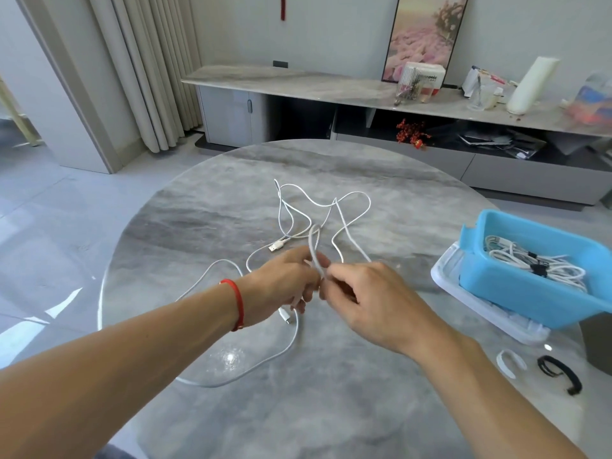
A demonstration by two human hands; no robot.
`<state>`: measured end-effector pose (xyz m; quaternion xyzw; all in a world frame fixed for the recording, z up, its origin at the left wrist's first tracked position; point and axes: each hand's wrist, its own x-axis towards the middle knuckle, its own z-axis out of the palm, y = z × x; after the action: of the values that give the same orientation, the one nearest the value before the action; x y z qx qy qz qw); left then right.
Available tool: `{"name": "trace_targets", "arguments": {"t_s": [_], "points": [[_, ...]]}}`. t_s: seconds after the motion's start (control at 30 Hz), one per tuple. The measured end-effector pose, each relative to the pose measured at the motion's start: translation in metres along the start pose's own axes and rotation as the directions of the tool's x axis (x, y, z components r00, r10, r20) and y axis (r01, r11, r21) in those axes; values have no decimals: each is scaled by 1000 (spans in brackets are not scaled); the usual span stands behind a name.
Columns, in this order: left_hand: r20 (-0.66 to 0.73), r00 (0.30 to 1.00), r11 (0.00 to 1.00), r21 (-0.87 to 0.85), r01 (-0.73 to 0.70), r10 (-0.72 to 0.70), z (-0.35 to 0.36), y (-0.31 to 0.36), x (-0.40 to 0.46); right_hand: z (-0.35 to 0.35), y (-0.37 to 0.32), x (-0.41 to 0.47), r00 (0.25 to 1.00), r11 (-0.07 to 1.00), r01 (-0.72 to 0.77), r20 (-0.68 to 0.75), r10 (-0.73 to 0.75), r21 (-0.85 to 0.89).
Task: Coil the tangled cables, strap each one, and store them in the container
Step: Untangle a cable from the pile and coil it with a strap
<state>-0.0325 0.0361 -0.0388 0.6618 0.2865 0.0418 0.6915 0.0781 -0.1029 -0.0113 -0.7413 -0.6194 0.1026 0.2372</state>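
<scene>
in the blue container (516, 289), strapped white cables (543, 266) lie coiled.

Both hands (288, 276) (361, 293) meet, fingers apparently pinching.

cables (308, 207) mid table (198, 207), container (516, 286) right.

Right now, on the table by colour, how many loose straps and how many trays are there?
White strap: 1
Black strap: 1
Blue tray: 1
White tray: 1
Total: 4
</scene>
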Motion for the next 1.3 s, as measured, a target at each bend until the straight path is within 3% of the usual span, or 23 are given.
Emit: {"name": "trace_targets", "arguments": {"t_s": [0.07, 0.13, 0.2, 0.27, 0.33, 0.4, 0.43, 0.47, 0.5, 0.57, 0.63, 0.7, 0.8, 0.87, 0.93, 1.0, 1.07, 1.17, 1.23, 1.3], "points": [[-26, 999, 998, 67, 20, -18, -11, -5, 6, -6, -9, -2, 996, 998, -35, 87, 30, 55], [-78, 997, 967, 253, 13, 7, -25, -8, 15, -13, -8, -6, 958, 991, -106, 260, 124, -82], [8, 1000, 893, 449, 19, -25, -35, -7, 19, -18, 3, -12, 841, 953, -188, 463, 280, -236], [136, 981, 840, 542, 41, -136, -40, -7, 21, -24, 18, -17, 758, 935, -247, 551, 349, -253], [160, 970, 782, 621, 44, -181, -37, -5, 23, -29, 33, -14, 849, 956, -248, 439, 292, -156], [122, 982, 754, 656, 31, -146, -32, -3, 26, -27, 52, 7, 971, 973, -228, 74, 229, -29], [94, 990, 742, 671, 16, -107, -27, -1, 29, -25, 62, 22, 965, 973, -229, -132, 225, -14], [56, 997, 719, 695, 2, -57, -23, 3, 32, -21, 70, 41, 940, 967, -252, -250, 233, -44], [8, 1000, 689, 724, -12, 10, -20, 5, 36, -16, 75, 61, 925, 949, -302, -269, 269, -90], [-108, 981, 647, 762, -20, 159, -17, 6, 46, 1, 86, 99, 882, 872, -469, -108, 458, -140], [-205, 940, 641, 767, -20, 274, -14, 4, 51, 17, 91, 123, 837, 831, -547, -55, 544, -97], [-232, 898, 634, 770, -65, 374, -15, 3, 61, 24, 87, 133, 865, 876, -483, -145, 480, 18], [-189, 877, 683, 705, -192, 441, -13, 8, 69, 16, 69, 122, 917, 966, -239, -303, 259, 102], [-170, 864, 761, 573, -305, 474, -6, 13, 72, 5, 52, 97, 938, 990, -45, -336, 89, 136], [-204, 826, 790, 476, -386, 526, 1, 18, 72, -4, 36, 65, 954, 985, 27, -300, 26, 169], [-289, 790, 797, 476, -373, 542, 4, 22, 75, -9, 25, 37, 966, 973, 43, -259, 18, 225], [-371, 786, 810, 524, -262, 494, 3, 23, 77, -15, 14, 14, 956, 943, 70, -290, 29, 324], [-400, 819, 809, 574, -127, 412, -4, 17, 78, -31, 3, 6, 920, 810, 156, -382, 89, 565], [-391, 815, 784, 609, -118, 427, -9, 13, 74, -41, -2, 6, 921, 584, 280, -385, 61, 762], [-383, 804, 732, 674, -94, 456, -14, 10, 69, -44, -1, 6, 935, 333, 295, -342, 92, 896]]}}
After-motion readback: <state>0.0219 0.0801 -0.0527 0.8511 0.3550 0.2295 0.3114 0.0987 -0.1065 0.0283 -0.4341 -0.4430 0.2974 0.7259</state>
